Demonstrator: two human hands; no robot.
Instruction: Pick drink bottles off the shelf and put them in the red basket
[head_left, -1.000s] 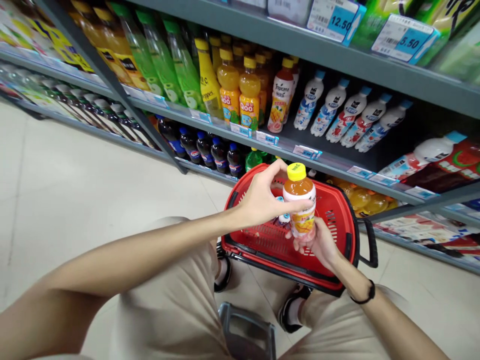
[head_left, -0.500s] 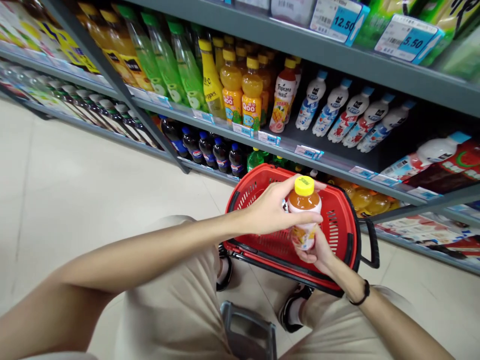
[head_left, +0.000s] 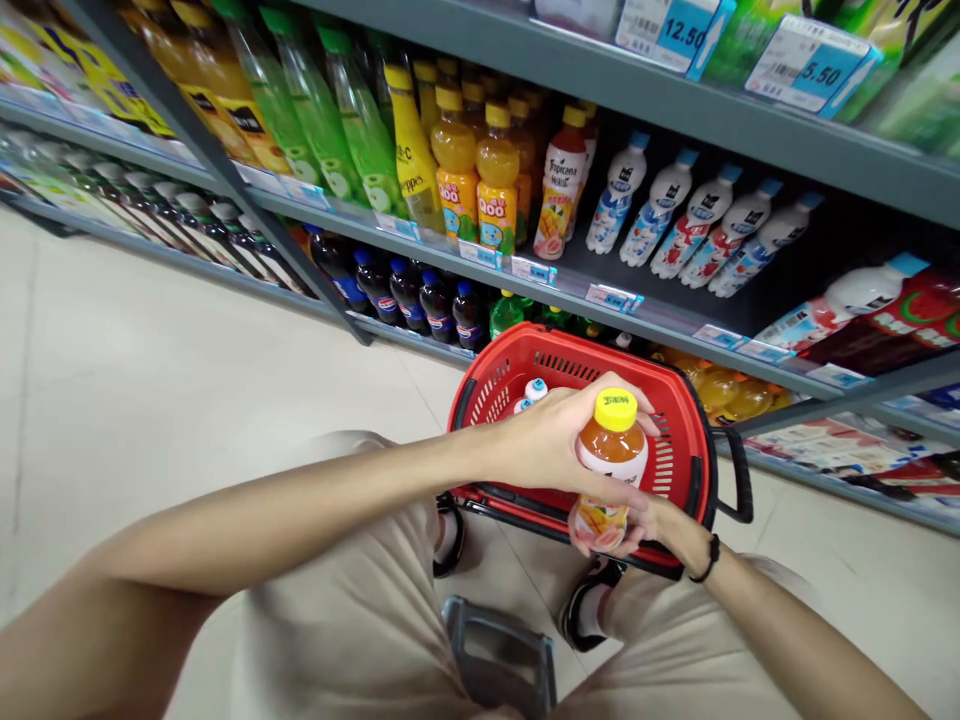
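A juice bottle (head_left: 613, 455) with a yellow cap, orange-brown contents and a pale label with fruit pictures is held between both hands, tilted slightly. My left hand (head_left: 559, 440) wraps its upper part, thumb across the front and fingers behind. Around the bottle's lower end curl the fingers of my right hand (head_left: 645, 525), partly hidden by the bottle and my left thumb. Beneath the hands is a red shopping basket (head_left: 570, 345) with slotted walls. Inside it, at the left, several white bottle tops (head_left: 534, 390) show; my left hand and arm hide much of the basket's inside.
Beyond the basket, a grey shelf (head_left: 570, 285) carries Qoo bottles (head_left: 496, 185), Tropicana bottles (head_left: 562, 190) and white bottles with blue caps (head_left: 616, 195). Pepsi bottles (head_left: 405, 290) stand lower. A black basket handle (head_left: 739, 475) juts right. A grey stool (head_left: 502, 650) sits between my legs.
The bottle and both hands have moved down and slightly toward me. White bottle tops in the basket have come into view left of my hand. The shelf has shifted slightly left and up in view.
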